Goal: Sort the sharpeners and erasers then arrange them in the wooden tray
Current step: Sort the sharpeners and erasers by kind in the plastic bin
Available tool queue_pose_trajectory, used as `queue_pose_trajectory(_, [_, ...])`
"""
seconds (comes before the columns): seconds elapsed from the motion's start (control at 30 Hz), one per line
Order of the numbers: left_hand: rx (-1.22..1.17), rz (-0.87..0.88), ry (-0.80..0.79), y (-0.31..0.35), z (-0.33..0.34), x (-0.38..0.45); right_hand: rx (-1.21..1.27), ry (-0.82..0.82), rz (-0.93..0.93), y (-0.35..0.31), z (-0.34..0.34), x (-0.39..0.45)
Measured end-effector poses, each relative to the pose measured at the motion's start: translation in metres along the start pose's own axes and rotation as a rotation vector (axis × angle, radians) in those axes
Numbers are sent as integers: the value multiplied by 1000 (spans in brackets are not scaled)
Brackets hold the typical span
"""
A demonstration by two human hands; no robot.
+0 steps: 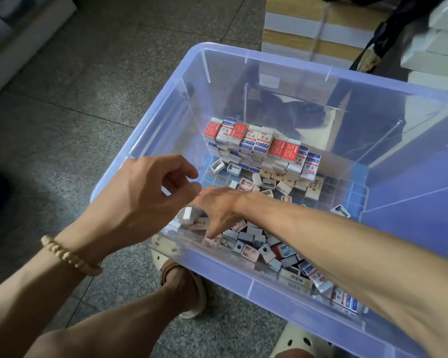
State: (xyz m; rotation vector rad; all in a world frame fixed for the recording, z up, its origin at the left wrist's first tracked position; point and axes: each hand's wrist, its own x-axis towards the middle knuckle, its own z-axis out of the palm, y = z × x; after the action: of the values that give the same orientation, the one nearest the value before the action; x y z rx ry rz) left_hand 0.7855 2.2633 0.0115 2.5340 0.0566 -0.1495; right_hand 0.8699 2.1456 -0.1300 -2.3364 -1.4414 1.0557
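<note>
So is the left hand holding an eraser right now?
No, the left hand hovers over the bin's rim with its fingers loosely curled around nothing.

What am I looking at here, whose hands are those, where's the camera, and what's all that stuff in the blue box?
There is no machine here. This is one picture from a camera worn on a person's head, looking down at their own bare hands. A clear blue plastic bin stands on a grey stone floor. At its far side, boxed erasers are stacked in neat rows; nearer, small sharpeners and more erasers lie mixed in a loose pile. The right hand reaches down into that pile; whether it grips anything is hidden. The left hand, with a bead bracelet on its wrist, hovers loosely curled, holding nothing.
</note>
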Motion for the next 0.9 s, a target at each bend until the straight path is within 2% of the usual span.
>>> queue_pose_trajectory(0.2, [-40, 13, -42, -1, -2, 0, -73, -85, 46, 2, 11, -19])
queue_pose_trajectory(0.33, [-133, 17, -99, 2, -7, 5, -131, -200, 163, 4, 12, -36])
queue_pose_trajectory(0.4, [-174, 40, -155, 6, -8, 11, -70, -227, 207, 8, 14, -46])
queue_pose_trajectory(0.47, [-213, 80, -246, 12, -6, 17, 58, -210, 230, 16, 20, -57])
queue_pose_trajectory(0.53, [-212, 114, -364, 17, 0, 26, 80, -183, 246, 20, 24, -69])
queue_pose_trajectory(0.63, [-141, 138, -576, 19, 17, 48, 137, -231, 320, 22, 30, -74])
queue_pose_trajectory(0.9, [382, 200, -1069, -10, 81, 99, 326, -244, 456, 35, 20, -92])
